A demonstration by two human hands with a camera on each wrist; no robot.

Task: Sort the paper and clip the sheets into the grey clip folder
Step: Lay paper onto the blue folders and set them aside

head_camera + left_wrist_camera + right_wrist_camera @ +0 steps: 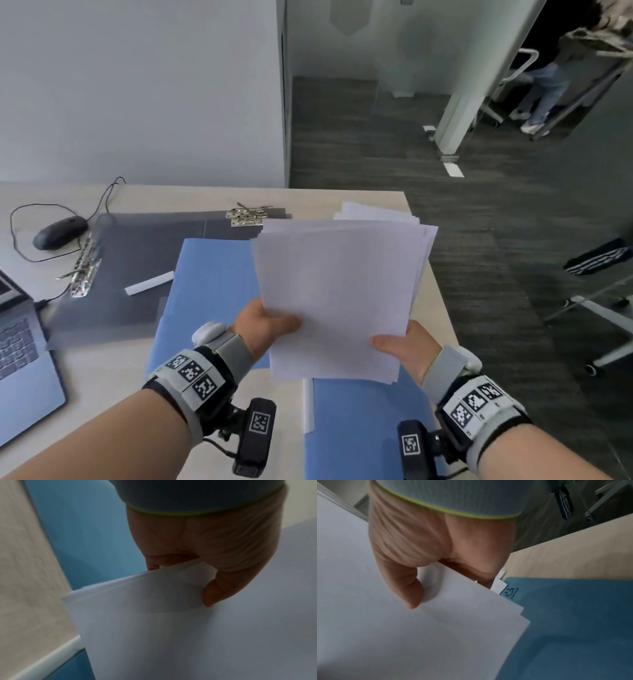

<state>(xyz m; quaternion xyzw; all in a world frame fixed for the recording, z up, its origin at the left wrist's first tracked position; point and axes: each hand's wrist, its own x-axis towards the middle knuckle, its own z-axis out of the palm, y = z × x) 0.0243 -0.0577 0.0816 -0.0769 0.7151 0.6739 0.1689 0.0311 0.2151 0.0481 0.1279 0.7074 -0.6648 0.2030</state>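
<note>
A loose stack of white paper sheets [339, 291] is held up above the desk, its edges uneven. My left hand [267, 325] pinches the stack's lower left side, thumb on top [214, 592] and fingers underneath. My right hand [400, 346] grips the lower right corner the same way, thumb on the top sheet [409, 591]. The grey clip folder [137, 260] lies open and flat at the back left, with one metal clip [84, 270] on its left edge and another [246, 216] at its far edge. A few more white sheets [373, 210] lie behind the stack.
An open blue folder [212, 274] lies under the held stack, with a white spine bar [308, 404] near me. A white strip [149, 282] rests on the grey folder. A black mouse [58, 233] and a laptop [20, 359] sit at the left. The desk's right edge [442, 301] drops to dark carpet.
</note>
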